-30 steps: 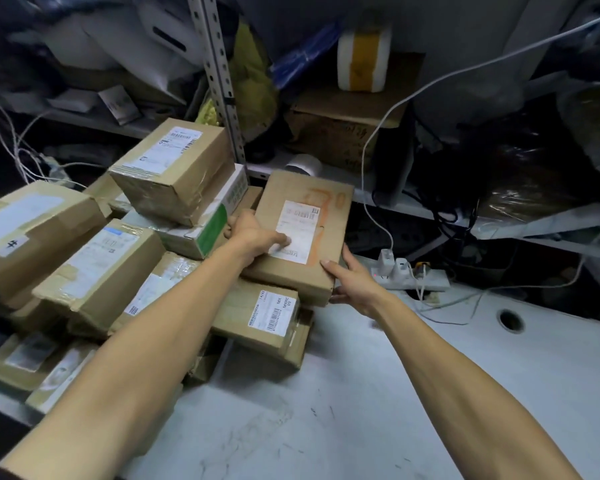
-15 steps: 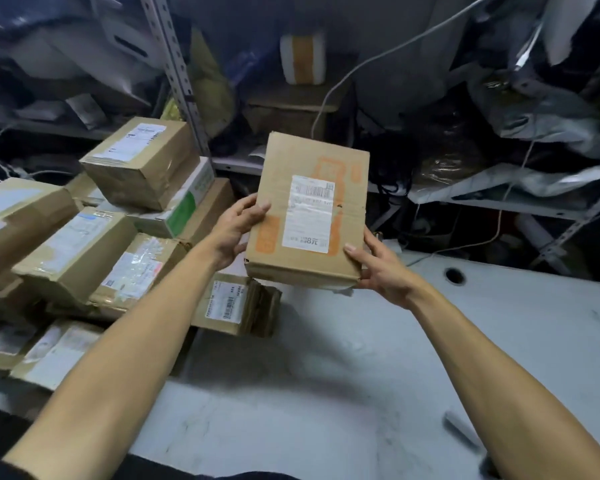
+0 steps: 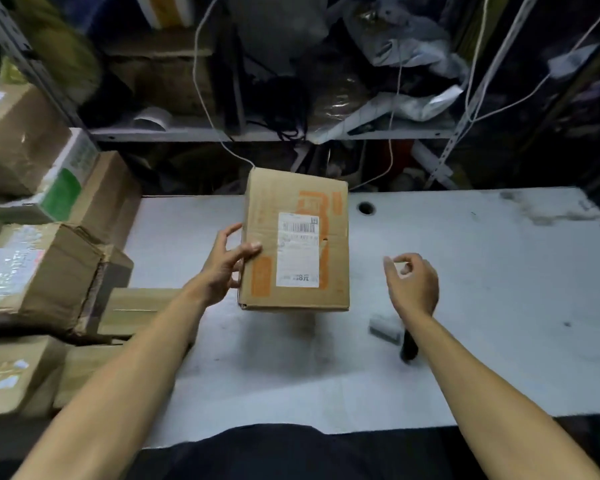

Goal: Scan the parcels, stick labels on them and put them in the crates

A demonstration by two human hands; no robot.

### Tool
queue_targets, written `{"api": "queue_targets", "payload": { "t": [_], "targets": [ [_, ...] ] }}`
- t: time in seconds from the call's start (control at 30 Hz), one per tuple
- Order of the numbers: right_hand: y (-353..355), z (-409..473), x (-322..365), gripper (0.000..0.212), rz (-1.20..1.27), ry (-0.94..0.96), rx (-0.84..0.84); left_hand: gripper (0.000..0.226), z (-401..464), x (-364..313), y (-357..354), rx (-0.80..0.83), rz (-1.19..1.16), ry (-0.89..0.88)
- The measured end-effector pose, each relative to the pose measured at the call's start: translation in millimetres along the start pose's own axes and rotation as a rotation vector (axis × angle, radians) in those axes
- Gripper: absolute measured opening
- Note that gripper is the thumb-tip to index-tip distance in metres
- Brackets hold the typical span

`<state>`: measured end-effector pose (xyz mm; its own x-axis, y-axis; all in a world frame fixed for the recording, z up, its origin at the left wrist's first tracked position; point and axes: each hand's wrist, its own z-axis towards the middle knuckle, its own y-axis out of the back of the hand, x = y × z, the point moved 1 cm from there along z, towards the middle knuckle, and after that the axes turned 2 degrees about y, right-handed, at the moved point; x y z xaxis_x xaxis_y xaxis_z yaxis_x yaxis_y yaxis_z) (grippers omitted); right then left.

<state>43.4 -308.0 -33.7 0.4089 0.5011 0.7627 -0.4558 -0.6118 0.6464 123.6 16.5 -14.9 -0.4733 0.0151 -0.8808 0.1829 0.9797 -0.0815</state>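
A brown cardboard parcel (image 3: 267, 209) with orange print and a white barcode label (image 3: 298, 249) is over the middle of the grey table (image 3: 499, 271), casting a shadow beneath. My left hand (image 3: 226, 265) grips its left edge, thumb on the top face. My right hand (image 3: 413, 282) is off the parcel, to its right, fingers loosely curled and holding nothing. Just below that hand lies a handheld scanner (image 3: 383, 328) with a grey head and black handle, partly hidden by my right forearm.
Several taped parcels (image 3: 39, 271) are piled at the left edge of the table. A cable hole (image 3: 365, 208) sits near the table's far edge. Behind is a metal shelf (image 3: 187, 133) crammed with boxes, bags and hanging white cables.
The parcel came off the pile and moved right and down over the table. My right hand let go of it and moved right, over the scanner.
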Motion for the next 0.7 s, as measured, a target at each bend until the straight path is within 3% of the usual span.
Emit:
{"api": "queue_targets", "payload": {
  "t": [0.07, 0.17, 0.27, 0.4, 0.53, 0.7],
  "targets": [
    [12, -1, -39, 0.047, -0.175, -0.166, -0.103, 0.094, -3, 14, -8, -0.001, -0.002, 0.015],
    [15, -7, -77, 0.082, -0.135, -0.475, 0.099, 0.091, -4, 28, -17, -0.012, -0.071, 0.037],
    [1, -7, -96, 0.064, 0.026, -0.508, 0.302, 0.084, -3, 33, -23, -0.021, -0.140, 0.040],
    [-8, 3, -93, 0.029, 0.162, -0.557, 0.259, 0.095, -1, 31, -24, -0.029, -0.179, 0.029],
    [2, 15, -46, 0.020, 0.033, -0.444, 0.230, 0.099, 3, 28, -22, -0.073, -0.214, 0.018],
    [11, 21, 47, 0.013, 0.307, -0.234, 0.393, 0.097, 8, 23, -21, -0.112, -0.251, -0.012]
  ]
}}
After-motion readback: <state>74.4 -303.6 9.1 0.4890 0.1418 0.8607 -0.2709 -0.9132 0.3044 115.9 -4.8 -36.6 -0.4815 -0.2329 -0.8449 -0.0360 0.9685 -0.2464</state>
